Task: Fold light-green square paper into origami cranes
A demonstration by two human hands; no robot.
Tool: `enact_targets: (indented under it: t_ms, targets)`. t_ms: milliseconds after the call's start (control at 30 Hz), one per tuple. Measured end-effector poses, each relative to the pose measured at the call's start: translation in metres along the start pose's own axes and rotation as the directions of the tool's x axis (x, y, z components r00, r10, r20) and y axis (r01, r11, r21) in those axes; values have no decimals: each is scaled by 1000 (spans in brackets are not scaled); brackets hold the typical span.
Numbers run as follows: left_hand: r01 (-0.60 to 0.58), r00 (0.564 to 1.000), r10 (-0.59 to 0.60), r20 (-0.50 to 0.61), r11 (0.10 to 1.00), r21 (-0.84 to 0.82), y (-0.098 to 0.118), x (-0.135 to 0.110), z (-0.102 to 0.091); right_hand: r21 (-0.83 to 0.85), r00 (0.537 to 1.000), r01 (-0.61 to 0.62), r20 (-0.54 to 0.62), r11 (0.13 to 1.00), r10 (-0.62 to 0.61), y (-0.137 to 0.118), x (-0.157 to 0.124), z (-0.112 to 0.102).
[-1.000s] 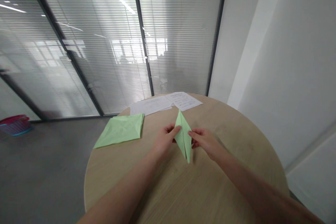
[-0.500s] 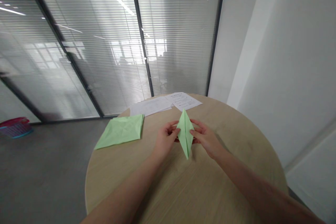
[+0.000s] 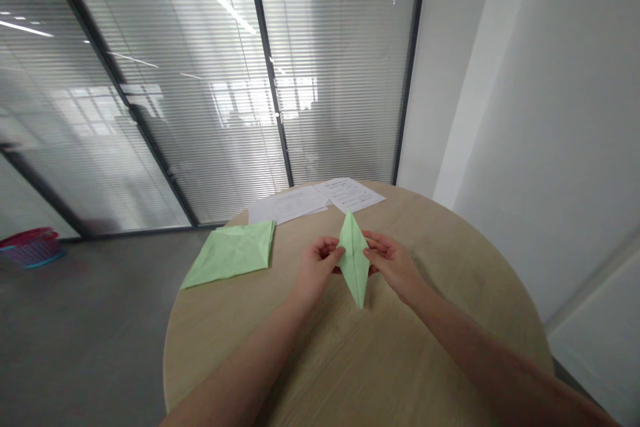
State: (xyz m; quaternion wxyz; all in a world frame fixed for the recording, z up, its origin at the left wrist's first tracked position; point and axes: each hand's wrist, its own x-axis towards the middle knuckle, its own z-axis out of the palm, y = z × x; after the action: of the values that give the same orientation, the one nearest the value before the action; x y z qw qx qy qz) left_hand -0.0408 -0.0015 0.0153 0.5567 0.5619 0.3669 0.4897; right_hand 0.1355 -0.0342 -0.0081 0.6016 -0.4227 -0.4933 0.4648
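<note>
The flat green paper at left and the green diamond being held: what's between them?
In the head view: the left hand, holding the green diamond, then a stretch of tabletop reaching to the flat green paper.

On my feed, the folded green paper (image 3: 355,260) hides some fingertips of the left hand (image 3: 317,267) and of the right hand (image 3: 399,268), and I can't see its back. The print on the white papers (image 3: 350,196) is too small for me to read, and I can't count the layers in the larger green paper (image 3: 233,250). The bottom edge cuts off both forearms (image 3: 255,355) and the table's (image 3: 450,287) near side; the left edge clips the basket (image 3: 31,249). Behind the blinds (image 3: 345,137) I get only blurred shapes.
</note>
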Motion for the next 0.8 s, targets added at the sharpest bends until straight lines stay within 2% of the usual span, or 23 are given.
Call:
enact_targets:
  t_ms: [200,467,567,700,800]
  targets:
    - [12,1000,-12,13,1000,8,-2,1,0,-52,1000,-15,2,999,15,1,0,-1]
    - [4,999,-6,-48,1000,-27,-5,4,-3,3,998,-36,42,999,36,0,-1,4]
    - [47,999,-45,24,997,-57,-4,2,-2,-3,998,-50,34,999,50,1,-1,3]
    - [88,980,-96,177,995,51,-9,1,-1,-48,998,-52,42,997,54,4,0,0]
    - [85,978,-104,179,990,113,-16,3,-1,-57,998,-51,45,997,53,6,0,0]
